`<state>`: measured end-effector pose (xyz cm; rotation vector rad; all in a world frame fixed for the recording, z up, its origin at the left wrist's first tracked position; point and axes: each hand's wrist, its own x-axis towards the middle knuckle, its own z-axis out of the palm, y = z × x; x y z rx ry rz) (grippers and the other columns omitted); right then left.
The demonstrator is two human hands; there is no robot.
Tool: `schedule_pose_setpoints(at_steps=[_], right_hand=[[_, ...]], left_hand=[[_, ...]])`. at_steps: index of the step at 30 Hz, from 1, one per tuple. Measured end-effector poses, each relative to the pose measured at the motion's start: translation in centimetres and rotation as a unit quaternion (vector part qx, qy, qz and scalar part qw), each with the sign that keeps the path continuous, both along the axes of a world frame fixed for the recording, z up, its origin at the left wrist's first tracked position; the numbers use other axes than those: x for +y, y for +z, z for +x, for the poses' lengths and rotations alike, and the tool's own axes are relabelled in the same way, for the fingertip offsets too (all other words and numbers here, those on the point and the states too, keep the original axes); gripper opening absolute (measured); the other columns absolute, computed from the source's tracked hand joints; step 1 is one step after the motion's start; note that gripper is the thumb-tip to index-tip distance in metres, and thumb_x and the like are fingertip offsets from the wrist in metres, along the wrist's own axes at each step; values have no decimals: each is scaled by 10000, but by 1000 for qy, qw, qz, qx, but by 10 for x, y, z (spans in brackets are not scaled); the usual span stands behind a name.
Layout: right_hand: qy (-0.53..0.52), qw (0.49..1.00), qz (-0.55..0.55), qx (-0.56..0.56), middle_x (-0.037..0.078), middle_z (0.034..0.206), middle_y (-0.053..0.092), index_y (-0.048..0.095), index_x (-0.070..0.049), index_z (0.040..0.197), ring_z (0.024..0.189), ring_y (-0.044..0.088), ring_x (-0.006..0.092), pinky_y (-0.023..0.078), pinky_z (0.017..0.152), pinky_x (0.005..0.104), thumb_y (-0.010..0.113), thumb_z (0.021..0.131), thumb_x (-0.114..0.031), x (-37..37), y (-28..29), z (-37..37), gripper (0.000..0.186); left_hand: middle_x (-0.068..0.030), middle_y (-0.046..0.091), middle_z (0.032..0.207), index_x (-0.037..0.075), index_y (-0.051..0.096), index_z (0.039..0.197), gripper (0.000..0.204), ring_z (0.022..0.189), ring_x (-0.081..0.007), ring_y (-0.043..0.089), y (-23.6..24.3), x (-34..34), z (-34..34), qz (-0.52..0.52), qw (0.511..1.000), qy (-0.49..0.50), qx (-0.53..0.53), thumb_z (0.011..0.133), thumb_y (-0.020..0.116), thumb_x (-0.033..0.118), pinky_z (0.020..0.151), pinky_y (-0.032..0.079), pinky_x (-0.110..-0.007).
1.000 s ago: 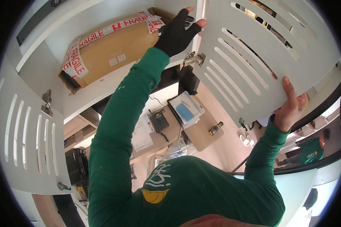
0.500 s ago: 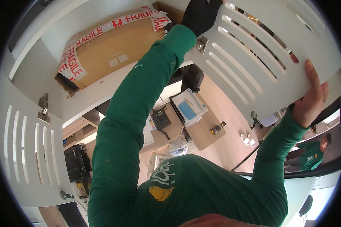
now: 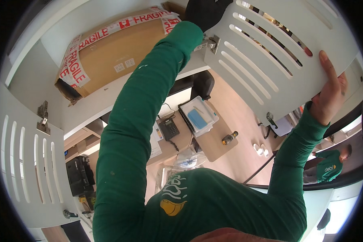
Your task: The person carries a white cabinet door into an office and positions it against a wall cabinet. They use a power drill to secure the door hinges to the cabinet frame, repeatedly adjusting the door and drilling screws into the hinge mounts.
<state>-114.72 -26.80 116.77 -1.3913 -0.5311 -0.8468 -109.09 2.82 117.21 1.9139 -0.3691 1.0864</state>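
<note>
A white slatted cabinet door swings on a metal hinge at upper right. My right hand grips its outer edge, thumb on the face and fingers curled behind. My left hand, in a black fingerless glove, is raised to the hinge-side top of this door; its fingertips are cut off or hidden, so its grip cannot be told. Beside it in the open cabinet lies a large cardboard box with red-and-white tape on the shelf.
At left hangs another open slatted door. Below are a desk with a phone, plastic document trays and a yellow-black tool, white slippers, an office chair, and a mirror at right reflecting a person.
Over the last second both my hands moved upward and my right hand also rightward; the right door shifted with them. My left fingertips, visible earlier near the hinge, are now out of sight.
</note>
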Motion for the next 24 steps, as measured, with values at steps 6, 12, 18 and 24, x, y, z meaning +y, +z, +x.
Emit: schedule_pose_setpoints(at_steps=[6,12,18,24], right_hand=[[-24,999,-26,18,125,967,708,661,29,1088,812,678,198,518,755,276,731,847,-190,5,3,-6,333],[-37,996,-63,-45,180,987,715,671,36,1055,851,705,229,541,776,291,743,830,-208,5,8,7,339],[3,998,-68,1,151,1049,705,622,41,1184,958,706,235,528,805,297,701,883,-182,9,9,0,382],[-27,999,-28,-8,192,982,710,626,51,1133,867,714,254,538,730,296,729,844,-185,19,7,-2,388]], left_hand=[[-174,694,959,9,611,1101,413,905,-318,681,-71,46,19,38,983,78,-161,985,582,405,795,526,-390],[-184,681,905,28,656,967,326,863,-373,660,-111,31,19,-60,980,115,-150,1005,542,331,742,523,-417],[-156,639,765,62,618,847,317,701,-367,633,-107,35,21,28,953,235,-188,989,562,339,605,489,-467],[-109,596,760,104,620,851,233,759,-318,606,-103,56,32,136,900,350,-222,951,598,313,699,470,-466]])
